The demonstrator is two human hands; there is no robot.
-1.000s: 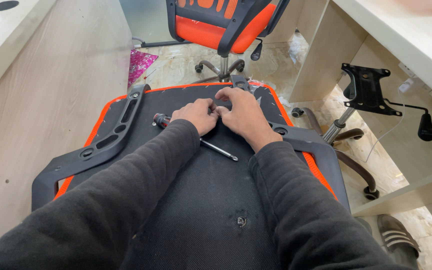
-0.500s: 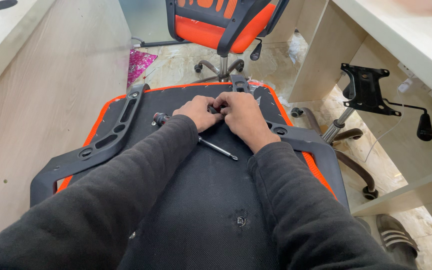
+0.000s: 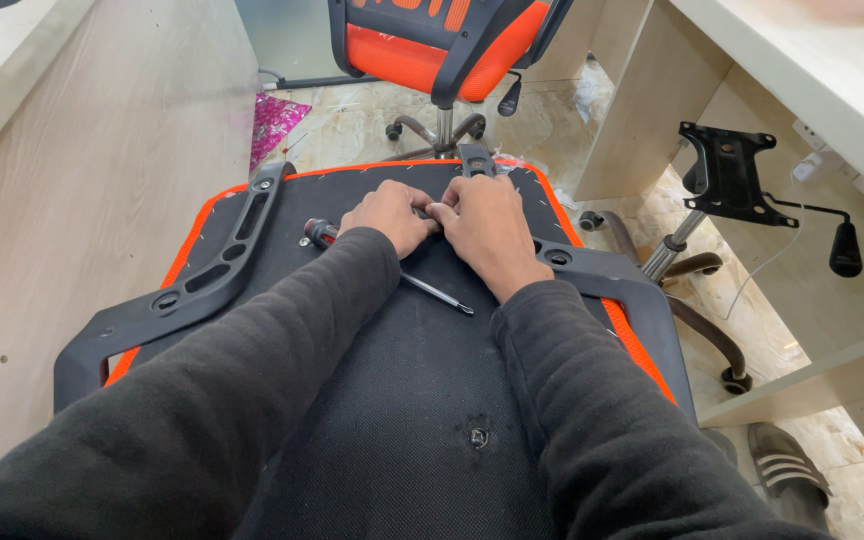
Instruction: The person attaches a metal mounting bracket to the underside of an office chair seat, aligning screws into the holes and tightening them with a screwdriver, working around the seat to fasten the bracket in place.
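Chair seat [image 3: 392, 400], upturned black-and-orange, bears left hand [image 3: 389, 214] and right hand [image 3: 490, 228], fingers curled together, above marble floor [image 3: 352, 125].

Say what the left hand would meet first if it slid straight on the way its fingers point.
The left hand points right, toward the right hand, whose fingertips already meet it on the black fabric underside of the overturned seat. It would likely press into that hand at once.
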